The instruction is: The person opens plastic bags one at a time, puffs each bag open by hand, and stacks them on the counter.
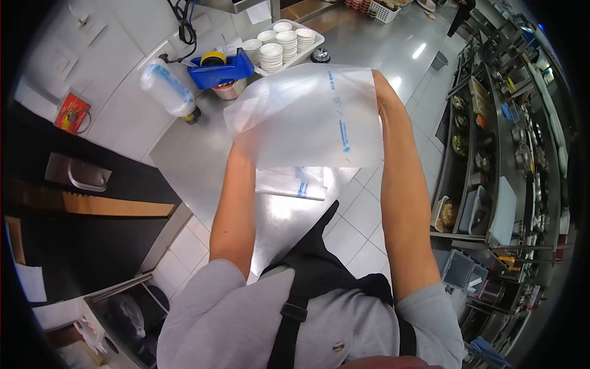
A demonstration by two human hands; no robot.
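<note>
Ideally we'd hold this blue-printed plastic bag [307,114] taut btwn L hand [247,140] & hidden R hand, tho we can't tell either grip.

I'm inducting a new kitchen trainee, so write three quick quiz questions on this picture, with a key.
1. Fill the gap: the raised plastic bag carries print coloured ____.
2. True or false: the white cups stand in stacks in a tray.
3. What lies on the steel counter, showing just below the raised plastic bag's lower edge?
a) a knife
b) folded plastic
c) a plate

Key: 1. blue; 2. true; 3. b
</note>
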